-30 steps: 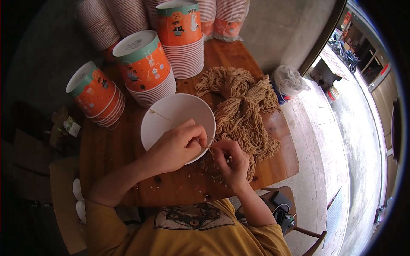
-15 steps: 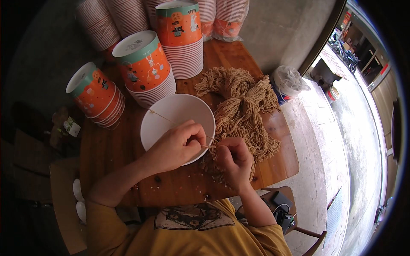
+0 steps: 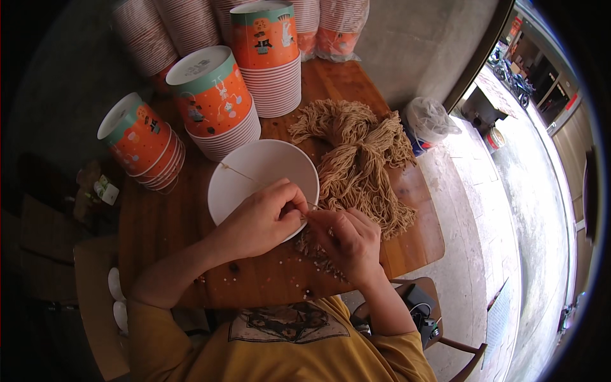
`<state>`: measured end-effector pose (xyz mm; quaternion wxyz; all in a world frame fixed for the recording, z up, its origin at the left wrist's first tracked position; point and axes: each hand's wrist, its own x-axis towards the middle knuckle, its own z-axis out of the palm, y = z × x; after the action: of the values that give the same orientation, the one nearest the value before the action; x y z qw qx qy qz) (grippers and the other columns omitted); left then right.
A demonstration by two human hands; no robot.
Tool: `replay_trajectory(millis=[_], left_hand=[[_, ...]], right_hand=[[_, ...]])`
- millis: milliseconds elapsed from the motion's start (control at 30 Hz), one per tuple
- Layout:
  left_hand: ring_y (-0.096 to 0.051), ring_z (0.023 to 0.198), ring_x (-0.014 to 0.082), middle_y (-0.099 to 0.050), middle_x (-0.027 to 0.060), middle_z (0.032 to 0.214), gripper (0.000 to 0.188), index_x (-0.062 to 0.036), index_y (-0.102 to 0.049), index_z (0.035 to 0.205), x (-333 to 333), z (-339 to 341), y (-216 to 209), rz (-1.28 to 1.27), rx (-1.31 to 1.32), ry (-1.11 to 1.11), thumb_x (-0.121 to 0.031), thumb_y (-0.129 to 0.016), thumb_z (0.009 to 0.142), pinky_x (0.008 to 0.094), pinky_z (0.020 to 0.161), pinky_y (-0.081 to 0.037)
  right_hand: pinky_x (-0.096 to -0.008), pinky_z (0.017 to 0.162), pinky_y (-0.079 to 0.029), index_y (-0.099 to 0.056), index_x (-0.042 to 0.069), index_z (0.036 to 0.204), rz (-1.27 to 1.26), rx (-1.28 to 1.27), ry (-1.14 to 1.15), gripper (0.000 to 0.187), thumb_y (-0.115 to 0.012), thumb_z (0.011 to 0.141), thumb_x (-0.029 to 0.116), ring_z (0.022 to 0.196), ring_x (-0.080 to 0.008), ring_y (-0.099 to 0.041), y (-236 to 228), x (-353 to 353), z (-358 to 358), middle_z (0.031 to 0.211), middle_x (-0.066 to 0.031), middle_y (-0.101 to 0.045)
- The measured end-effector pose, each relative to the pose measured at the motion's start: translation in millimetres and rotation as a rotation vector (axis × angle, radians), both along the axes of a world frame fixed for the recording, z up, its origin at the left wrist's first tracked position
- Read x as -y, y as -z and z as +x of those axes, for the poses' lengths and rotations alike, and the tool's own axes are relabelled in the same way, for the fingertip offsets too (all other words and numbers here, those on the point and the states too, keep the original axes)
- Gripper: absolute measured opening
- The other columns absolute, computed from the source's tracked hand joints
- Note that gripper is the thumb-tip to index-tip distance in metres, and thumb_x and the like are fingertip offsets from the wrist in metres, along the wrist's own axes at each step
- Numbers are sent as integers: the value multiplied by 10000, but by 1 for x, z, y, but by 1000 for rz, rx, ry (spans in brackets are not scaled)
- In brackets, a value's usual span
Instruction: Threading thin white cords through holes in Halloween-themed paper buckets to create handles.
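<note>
Over wooden table, toward its near edge, seemingly knots twine with left hand and right hand pinched closed on it at white bowl, next needing steady tension.

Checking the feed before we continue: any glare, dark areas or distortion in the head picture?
Head view: floor at right glaring, nearly white; far left in deep shadow, furniture barely readable; fisheye bends the table edges, corners black; cord visible over the bowl, partly hidden by the left hand.
</note>
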<state>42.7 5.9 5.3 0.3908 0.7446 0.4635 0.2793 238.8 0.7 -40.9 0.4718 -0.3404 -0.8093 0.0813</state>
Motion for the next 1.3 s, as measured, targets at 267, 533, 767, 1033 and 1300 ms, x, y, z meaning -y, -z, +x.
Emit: replay_trajectory(millis=[267, 533, 767, 1033, 1300], left_hand=[[-547, 751, 180, -529, 78, 880, 59, -8, -541, 921, 4, 0, -1, 164, -55, 13, -19, -585, 883, 292, 688, -455], [-586, 785, 274, -564, 104, 881, 32, -25, -530, 891, 0, -8, -4, 209, 13, -56, -20, -562, 889, 360, 701, -476], [-585, 794, 273, -557, 108, 881, 48, -23, -522, 898, 5, -10, -2, 221, -31, -17, -9, -565, 884, 366, 704, -475], [-604, 771, 274, -572, 98, 858, 188, -55, -496, 987, 13, -19, -5, 286, 2, -85, -66, -644, 871, 394, 669, -488], [-612, 808, 244, -588, 39, 857, 191, -86, -597, 945, 44, -45, -7, 508, -360, 38, -119, -719, 803, 373, 728, -484]], right_hand=[[-334, 548, -481, -583, 84, 948, 19, 146, 71, 240, -715, 747, 88, 613, -207, -575, 5, 2, 3, 702, -22, -577], [-338, 533, -482, -611, 86, 930, -206, -34, 5, 207, -721, 757, 61, 600, -216, -598, 4, 7, -8, 699, -44, -605], [-370, 558, -494, -641, 76, 958, -160, 39, -12, 191, -720, 784, 89, 630, -229, -608, 11, 8, -10, 708, -52, -621], [-379, 670, -515, -633, 69, 972, -332, 46, -164, 163, -697, 824, 93, 758, -282, -608, -8, 3, 13, 835, -98, -595], [-376, 685, -508, -627, 72, 950, -57, 226, -163, 178, -700, 789, 53, 793, -270, -582, -48, -27, 16, 836, -73, -547]])
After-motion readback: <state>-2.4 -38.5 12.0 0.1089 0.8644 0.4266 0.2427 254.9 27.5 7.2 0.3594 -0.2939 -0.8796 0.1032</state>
